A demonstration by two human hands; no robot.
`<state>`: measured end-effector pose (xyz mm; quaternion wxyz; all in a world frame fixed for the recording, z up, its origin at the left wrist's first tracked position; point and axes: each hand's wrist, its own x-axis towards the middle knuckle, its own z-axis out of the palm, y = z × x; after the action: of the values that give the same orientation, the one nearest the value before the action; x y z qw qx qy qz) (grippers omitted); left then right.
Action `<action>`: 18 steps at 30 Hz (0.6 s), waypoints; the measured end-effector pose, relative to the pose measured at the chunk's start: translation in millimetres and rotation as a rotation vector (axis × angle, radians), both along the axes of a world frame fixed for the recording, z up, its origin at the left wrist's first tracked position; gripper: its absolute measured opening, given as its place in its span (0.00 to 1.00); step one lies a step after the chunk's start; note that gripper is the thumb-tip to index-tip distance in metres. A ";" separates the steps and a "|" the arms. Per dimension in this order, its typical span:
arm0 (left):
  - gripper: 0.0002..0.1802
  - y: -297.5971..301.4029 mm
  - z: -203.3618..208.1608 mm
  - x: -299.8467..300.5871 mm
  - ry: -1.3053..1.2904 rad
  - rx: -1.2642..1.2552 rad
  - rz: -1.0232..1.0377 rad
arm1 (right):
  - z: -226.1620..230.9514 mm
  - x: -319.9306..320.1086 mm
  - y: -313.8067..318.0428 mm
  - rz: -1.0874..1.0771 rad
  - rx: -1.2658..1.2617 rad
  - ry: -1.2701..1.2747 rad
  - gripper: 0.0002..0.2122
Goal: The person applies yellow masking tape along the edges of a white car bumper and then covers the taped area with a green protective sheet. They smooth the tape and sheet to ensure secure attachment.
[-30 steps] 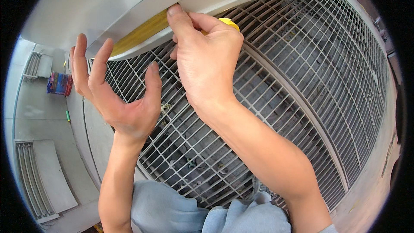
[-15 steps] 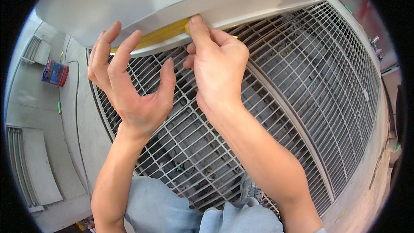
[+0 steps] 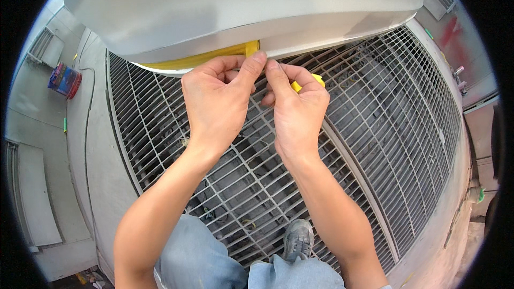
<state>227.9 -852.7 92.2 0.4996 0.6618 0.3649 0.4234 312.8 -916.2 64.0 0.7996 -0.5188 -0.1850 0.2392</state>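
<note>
Yellow masking tape [image 3: 201, 56] runs along the lower edge of a pale grey vehicle body panel [image 3: 251, 0], with a short upright strip at its right end. My left hand [image 3: 217, 109] is closed in a pinch at that end, thumb on the front of the edge and fingers curled behind. Close beside it, my right hand [image 3: 300, 112] is closed, its thumb tip almost against my left thumb. A yellow piece of tape [image 3: 317, 80] pokes out between its fingers. Whether a strand joins the two hands is hidden.
Below the panel spreads a metal floor grating [image 3: 391, 123], with a dark pit under it. My shoe [image 3: 298, 240] rests on it. To the left, a blue and red bucket [image 3: 65, 80] stands near a cable [image 3: 88, 128] along the floor.
My left hand has gone from spread fingers to a pinch at the tape's end. My right hand has moved right and down, off the panel. An upright strip of tape now shows there.
</note>
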 end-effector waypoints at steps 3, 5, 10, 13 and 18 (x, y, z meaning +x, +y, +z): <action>0.16 2.3 -2.9 8.4 -0.040 0.030 0.072 | 3.9 8.4 2.8 -0.043 -0.014 -0.150 0.11; 0.16 5.0 -7.7 12.3 -0.050 0.064 0.111 | 6.3 12.5 2.0 -0.043 -0.026 -0.181 0.11; 0.15 19.8 -17.6 18.0 -0.013 0.581 0.220 | 2.6 11.7 0.0 -0.028 -0.103 -0.217 0.11; 0.17 28.6 -17.4 5.6 0.148 0.821 0.263 | -1.8 11.6 2.9 -0.029 -0.081 -0.250 0.10; 0.18 39.0 -16.8 -13.8 0.182 0.917 0.246 | -3.6 12.1 6.9 -0.037 -0.104 -0.271 0.09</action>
<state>214.1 -813.7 75.5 0.0687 0.8002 0.2585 0.5368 324.9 -909.3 60.4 0.7436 -0.5904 -0.2689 0.1617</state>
